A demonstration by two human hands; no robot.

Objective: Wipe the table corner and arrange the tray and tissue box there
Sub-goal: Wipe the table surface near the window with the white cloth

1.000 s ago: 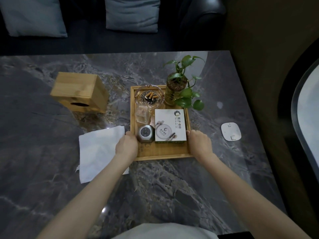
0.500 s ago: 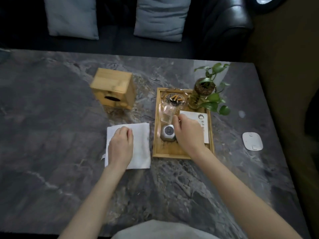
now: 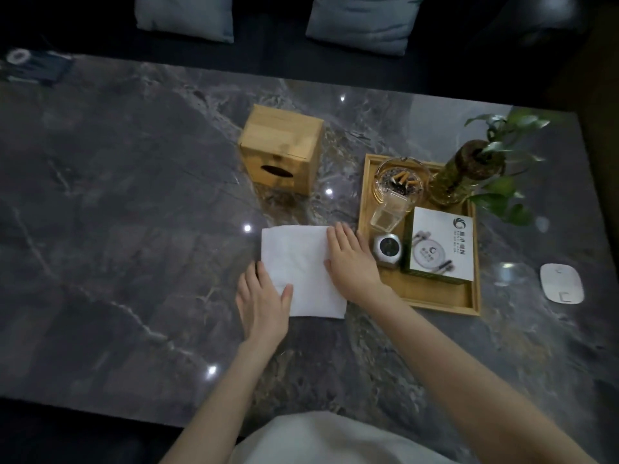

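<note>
A white tissue (image 3: 299, 267) lies flat on the dark marble table (image 3: 134, 229). My left hand (image 3: 263, 304) rests flat on its lower left corner, fingers apart. My right hand (image 3: 351, 261) lies flat on its right edge, fingers spread, just left of the wooden tray (image 3: 432, 296). The tray carries a glass ashtray (image 3: 400, 180) with butts, a small glass (image 3: 388, 212), a round silver device (image 3: 388, 249), a white box (image 3: 440, 244) and a plant in a glass vase (image 3: 469, 169). A wooden tissue box (image 3: 281, 147) stands behind the tissue.
A white oval pad (image 3: 562, 288) lies right of the tray near the table's right edge. Behind the table is a dark sofa with two grey cushions (image 3: 360, 20). A dark flat object (image 3: 31, 67) sits at the far left corner.
Both hands left the tray. The left hand went to the tissue first, then the right hand moved off the tray onto the tissue's right edge. The view shifted left.
</note>
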